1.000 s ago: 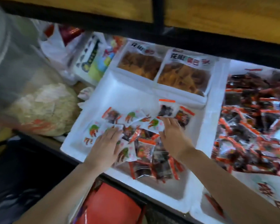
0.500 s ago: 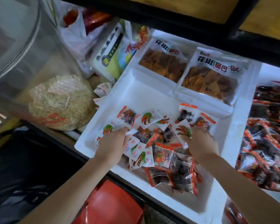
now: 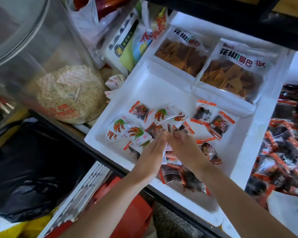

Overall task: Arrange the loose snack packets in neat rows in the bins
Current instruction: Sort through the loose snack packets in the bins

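A white foam bin (image 3: pixel 150 83) holds loose snack packets. Small white packets (image 3: pixel 118 128) with orange and green print lie at its left, and clear red-edged packets (image 3: pixel 204 112) of dark snacks lie at the right and near edge. My left hand (image 3: pixel 153 148) and my right hand (image 3: pixel 184 143) meet over the middle of the pile, fingertips together, pinching a few white packets (image 3: pixel 168 129) between them. More dark packets (image 3: pixel 172 176) lie under my wrists.
Two large bags of brown crisps (image 3: pixel 230 74) fill the bin's far end. A second bin (image 3: pixel 286 134) at the right is heaped with red-edged packets. A clear container with a round pale bundle (image 3: pixel 69 93) stands left; a black bag (image 3: pixel 33 169) sits below it.
Both hands have come together from apart over the pile's middle and now pinch white packets between them. The camera view has shifted closer and to the left.
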`<state>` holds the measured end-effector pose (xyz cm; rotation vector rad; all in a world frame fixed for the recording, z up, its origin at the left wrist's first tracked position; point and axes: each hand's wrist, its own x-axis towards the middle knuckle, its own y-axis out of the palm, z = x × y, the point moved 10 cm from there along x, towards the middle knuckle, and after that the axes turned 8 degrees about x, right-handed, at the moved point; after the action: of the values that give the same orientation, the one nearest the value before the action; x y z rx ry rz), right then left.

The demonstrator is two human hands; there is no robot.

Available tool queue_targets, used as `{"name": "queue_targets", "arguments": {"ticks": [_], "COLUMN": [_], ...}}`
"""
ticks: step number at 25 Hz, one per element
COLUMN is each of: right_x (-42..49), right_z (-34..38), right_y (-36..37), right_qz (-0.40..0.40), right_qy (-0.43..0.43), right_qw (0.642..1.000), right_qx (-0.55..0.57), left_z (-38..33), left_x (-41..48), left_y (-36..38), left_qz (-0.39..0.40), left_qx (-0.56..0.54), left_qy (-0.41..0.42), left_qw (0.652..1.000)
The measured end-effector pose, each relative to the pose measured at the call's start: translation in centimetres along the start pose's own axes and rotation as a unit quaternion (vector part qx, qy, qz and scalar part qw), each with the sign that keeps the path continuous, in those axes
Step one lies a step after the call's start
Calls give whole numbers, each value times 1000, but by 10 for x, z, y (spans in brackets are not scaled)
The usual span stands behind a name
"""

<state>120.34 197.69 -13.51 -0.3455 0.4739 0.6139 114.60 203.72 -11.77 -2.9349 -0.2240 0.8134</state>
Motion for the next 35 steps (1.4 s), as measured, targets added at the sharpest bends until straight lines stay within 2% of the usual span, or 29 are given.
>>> {"name": "queue_targets", "arguments": {"ticks": [2, 5, 6, 8, 10, 12, 14, 16, 18, 21, 23, 24, 26, 29, 32, 35], "right_x": [-3, -11, -13, -19, -24, -24, -12, 14, 39, 61, 68, 72, 74, 64, 45, 27], "right_z": [-12, -15, -13, -5, 10, 28, 40, 38, 27, 14, 13, 12, 16, 37, 59, 73], "right_y": [8, 14, 17, 27, 38, 43, 37, 32, 45, 75, 87, 89, 91, 86, 62, 33], "right_qz": [26, 33, 38, 65, 96, 106, 54, 1, 1, 7, -15, -24, -36, -49, -93, -118], "right_qy": [7, -22, -33, -58, -90, -126, -166, -164, -139, -117, -102, -95, -105, -171, -211, -185], "right_qw": [1000, 999, 998, 996, 991, 986, 982, 971, 943, 871, 833, 825, 830, 867, 898, 963], "right_qx": [11, -24, -26, -23, -24, -17, -67, -173, -302, -477, -544, -556, -546, -465, -374, -154], "left_z": [8, 19, 22, 31, 40, 38, 34, 34, 38, 52, 64, 68, 76, 82, 83, 84], "left_x": [-9, -17, -18, -20, -21, -23, -28, -31, -32, -35, -40, -42, -45, -44, -39, -33], "left_y": [-4, -29, -38, -59, -73, -83, -96, -111, -133, -159, -167, -169, -172, -169, -162, -155], "left_qz": [6, -76, -104, -142, -136, -130, -153, -183, -225, -271, -283, -285, -294, -283, -272, -271], "left_qx": [4, 148, 156, 100, 21, -24, -37, -44, -46, -76, -99, -102, -90, -62, -90, -138], "left_qy": [37, 64, 58, 16, -32, -41, -32, -20, -5, -14, -26, -30, -39, -52, -57, -73], "left_qw": [999, 984, 981, 985, 990, 990, 987, 982, 973, 960, 954, 952, 951, 956, 956, 950]}}
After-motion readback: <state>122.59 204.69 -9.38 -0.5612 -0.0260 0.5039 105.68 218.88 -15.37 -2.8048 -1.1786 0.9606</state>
